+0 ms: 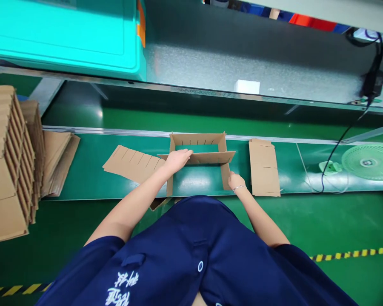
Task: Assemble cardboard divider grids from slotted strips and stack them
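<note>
Nearest the camera, a navy shirt [178, 259] is seen; beyond it, a cardboard frame [207, 159] is stood on edge on the green worktop [196, 182], between a flat slotted sheet [134, 165] on its left and a flat pile [264, 168] on its right. Four panels are counted in the frame: a far strip [198, 139], a near strip [217, 157], a left cross piece [170, 182] and a right cross piece [225, 175]. Light weight, fair stiffness and little slip are to be expected of it; its slotted joints, though, could be bent or torn if twisted, so each panel is best held close to a crossing. The left hand [178, 160] is laid over the near strip by the left crossing; whether the strip is pinched or merely pressed cannot be told, the thumb being hidden. By the right hand [236, 181], the near end of the right cross piece appears to be pinched. Two tall cardboard stacks [1, 174] and one lower pile [59, 155] are seen at far left, their sheets not countable; one green fan [368, 162], one white box [247, 86] and one teal bin [60, 38] are also shown.
</note>
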`<action>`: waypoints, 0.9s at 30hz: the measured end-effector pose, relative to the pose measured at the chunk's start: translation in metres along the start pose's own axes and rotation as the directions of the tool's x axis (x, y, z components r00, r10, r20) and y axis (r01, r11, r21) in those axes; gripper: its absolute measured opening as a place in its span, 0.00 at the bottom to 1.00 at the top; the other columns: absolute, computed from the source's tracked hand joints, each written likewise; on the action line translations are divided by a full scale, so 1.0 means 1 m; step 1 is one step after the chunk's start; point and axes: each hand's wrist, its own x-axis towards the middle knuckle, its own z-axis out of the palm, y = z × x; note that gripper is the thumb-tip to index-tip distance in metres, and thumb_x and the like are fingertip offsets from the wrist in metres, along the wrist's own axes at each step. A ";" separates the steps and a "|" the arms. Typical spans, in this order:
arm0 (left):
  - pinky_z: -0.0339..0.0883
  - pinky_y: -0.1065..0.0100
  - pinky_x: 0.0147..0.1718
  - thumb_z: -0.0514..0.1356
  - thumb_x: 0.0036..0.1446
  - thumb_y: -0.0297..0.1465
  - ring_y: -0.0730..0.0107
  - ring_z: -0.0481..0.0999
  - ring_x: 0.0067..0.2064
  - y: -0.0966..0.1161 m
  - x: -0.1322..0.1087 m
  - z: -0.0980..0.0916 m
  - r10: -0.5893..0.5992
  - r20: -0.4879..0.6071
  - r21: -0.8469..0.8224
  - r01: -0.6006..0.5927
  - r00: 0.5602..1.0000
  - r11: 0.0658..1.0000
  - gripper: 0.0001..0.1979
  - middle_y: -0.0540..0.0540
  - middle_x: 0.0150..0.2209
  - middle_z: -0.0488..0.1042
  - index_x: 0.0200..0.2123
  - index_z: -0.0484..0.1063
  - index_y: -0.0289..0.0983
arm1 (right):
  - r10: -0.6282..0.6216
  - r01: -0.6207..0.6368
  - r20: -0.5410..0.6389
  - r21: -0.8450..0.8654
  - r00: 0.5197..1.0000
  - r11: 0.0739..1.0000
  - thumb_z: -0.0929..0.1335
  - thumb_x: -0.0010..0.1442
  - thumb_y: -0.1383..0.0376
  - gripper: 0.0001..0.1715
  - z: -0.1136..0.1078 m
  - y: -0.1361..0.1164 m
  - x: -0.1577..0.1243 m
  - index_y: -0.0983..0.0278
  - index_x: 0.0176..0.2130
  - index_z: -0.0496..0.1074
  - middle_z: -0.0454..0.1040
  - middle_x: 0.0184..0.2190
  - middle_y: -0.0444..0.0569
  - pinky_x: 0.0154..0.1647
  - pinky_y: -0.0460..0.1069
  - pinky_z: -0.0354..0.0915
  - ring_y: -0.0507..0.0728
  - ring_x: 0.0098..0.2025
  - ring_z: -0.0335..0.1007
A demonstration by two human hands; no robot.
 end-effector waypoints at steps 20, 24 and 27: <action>0.61 0.68 0.29 0.46 0.61 0.30 0.62 0.72 0.42 -0.004 -0.009 0.001 0.031 -0.004 0.092 -0.031 1.000 0.995 0.14 0.44 0.39 0.72 0.48 0.64 0.41 | 0.013 -0.014 -0.026 -0.042 1.000 0.999 0.59 0.61 0.70 0.17 -0.001 0.012 0.010 0.69 0.50 0.61 0.73 0.43 0.62 0.38 0.50 0.66 0.61 0.44 0.72; 0.61 0.68 0.29 0.47 0.61 0.30 0.62 0.72 0.43 -0.005 -0.009 0.002 0.026 -0.005 0.088 -0.026 1.000 0.996 0.15 0.44 0.40 0.72 0.50 0.63 0.42 | 0.019 -0.020 -0.022 -0.042 1.000 0.999 0.59 0.61 0.70 0.17 -0.001 0.012 0.011 0.68 0.50 0.62 0.73 0.43 0.62 0.39 0.50 0.66 0.60 0.45 0.72; 0.61 0.68 0.28 0.47 0.61 0.31 0.63 0.72 0.43 -0.003 -0.010 0.002 0.024 -0.001 0.108 -0.024 1.000 0.994 0.15 0.45 0.40 0.72 0.50 0.63 0.42 | 0.020 -0.021 -0.026 -0.037 0.999 0.999 0.59 0.61 0.71 0.17 -0.003 0.011 0.011 0.68 0.50 0.62 0.73 0.43 0.62 0.38 0.51 0.66 0.61 0.45 0.72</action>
